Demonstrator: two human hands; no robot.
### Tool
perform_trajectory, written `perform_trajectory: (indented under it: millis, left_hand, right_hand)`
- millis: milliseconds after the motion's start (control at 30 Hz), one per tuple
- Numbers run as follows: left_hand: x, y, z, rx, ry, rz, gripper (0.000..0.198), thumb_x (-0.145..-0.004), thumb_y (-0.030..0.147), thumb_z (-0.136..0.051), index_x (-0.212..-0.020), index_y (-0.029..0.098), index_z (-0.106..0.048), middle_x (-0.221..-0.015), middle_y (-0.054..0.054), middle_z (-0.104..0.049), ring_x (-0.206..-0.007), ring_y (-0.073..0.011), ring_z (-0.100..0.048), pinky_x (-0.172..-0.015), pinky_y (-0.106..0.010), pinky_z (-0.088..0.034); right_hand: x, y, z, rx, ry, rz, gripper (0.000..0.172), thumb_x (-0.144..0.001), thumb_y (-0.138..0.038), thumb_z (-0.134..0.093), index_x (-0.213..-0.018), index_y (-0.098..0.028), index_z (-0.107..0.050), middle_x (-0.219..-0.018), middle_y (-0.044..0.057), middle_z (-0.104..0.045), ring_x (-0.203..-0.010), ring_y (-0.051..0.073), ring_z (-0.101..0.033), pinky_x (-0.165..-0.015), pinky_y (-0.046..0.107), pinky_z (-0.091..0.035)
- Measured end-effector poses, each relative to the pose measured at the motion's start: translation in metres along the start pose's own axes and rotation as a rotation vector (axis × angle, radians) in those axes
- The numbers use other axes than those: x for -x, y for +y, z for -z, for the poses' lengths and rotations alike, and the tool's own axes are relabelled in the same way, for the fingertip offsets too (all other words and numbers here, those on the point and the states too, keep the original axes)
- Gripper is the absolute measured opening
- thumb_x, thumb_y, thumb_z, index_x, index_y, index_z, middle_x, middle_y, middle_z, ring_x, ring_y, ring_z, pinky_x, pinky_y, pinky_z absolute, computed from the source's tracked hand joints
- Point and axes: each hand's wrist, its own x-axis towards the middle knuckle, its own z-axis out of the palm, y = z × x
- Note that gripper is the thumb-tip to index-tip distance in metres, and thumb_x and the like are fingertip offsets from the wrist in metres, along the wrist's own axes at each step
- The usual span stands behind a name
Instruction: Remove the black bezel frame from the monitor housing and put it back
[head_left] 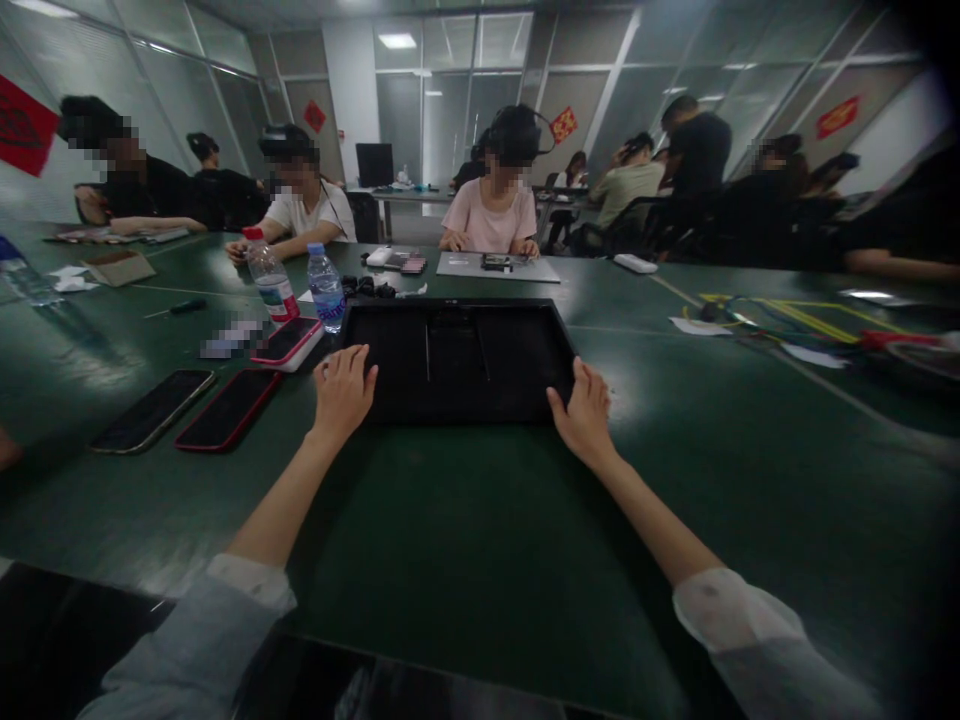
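Note:
A black, shallow, tray-like panel [521, 365] with a raised rim lies on the green table before me. Two thin pale lines run down its inner face. I cannot tell what kind of thing it is. My left hand [345, 395] grips its left side, fingers over the rim and thumb towards the inside. At the opposite side my right hand [586, 408] holds the right front corner in the same way. Two phones, one dark [154, 410] and one red-edged [229, 410], lie left of my left hand. A phone in a pink-and-white case [289, 343] rests behind them.
Behind the panel's left corner stand a water bottle [325, 288] and a red-capped bottle [270, 275], with black cables [369, 288] beside them. A screwdriver [187, 306] lies left. Coloured wires [780, 325] are at right. Across the table, a person works at a grey board [469, 264].

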Motion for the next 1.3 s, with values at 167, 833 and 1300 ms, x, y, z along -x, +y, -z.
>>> perform_trajectory:
  millis: [167, 833, 1300]
  left_hand:
    - [0.008, 0.027, -0.015, 0.047, -0.115, -0.174, 0.056, -0.105, 0.047, -0.032, -0.154, 0.023, -0.046, -0.157, -0.013, -0.048, -0.144, -0.031, -0.039, -0.119, -0.052, -0.028]
    - [0.009, 0.02, -0.029, 0.019, -0.167, -0.229, 0.051, -0.105, 0.042, -0.035, -0.149, 0.022, -0.052, -0.155, -0.013, -0.049, -0.141, -0.0309, -0.043, -0.114, -0.054, -0.038]
    - [0.006, 0.015, -0.029, 0.056, -0.189, -0.24, 0.054, -0.105, 0.045, -0.034, -0.148, 0.018, -0.051, -0.153, -0.016, -0.05, -0.14, -0.0318, -0.044, -0.113, -0.056, -0.039]
  right_hand:
    - [0.013, -0.034, -0.01, 0.002, -0.125, 0.162, 0.072, -0.102, -0.059, -0.033, -0.164, -0.024, -0.024, -0.15, 0.019, -0.044, -0.142, 0.035, -0.041, -0.114, 0.057, -0.037]
    - [0.016, -0.033, -0.016, -0.005, -0.229, 0.111, 0.061, -0.104, -0.051, -0.027, -0.156, -0.024, -0.042, -0.143, 0.017, -0.052, -0.133, 0.033, -0.048, -0.107, 0.056, -0.042]
    - [0.013, -0.035, -0.011, -0.017, -0.287, 0.076, 0.059, -0.104, -0.052, -0.026, -0.151, -0.023, -0.049, -0.145, 0.016, -0.051, -0.131, 0.031, -0.05, -0.105, 0.053, -0.043]
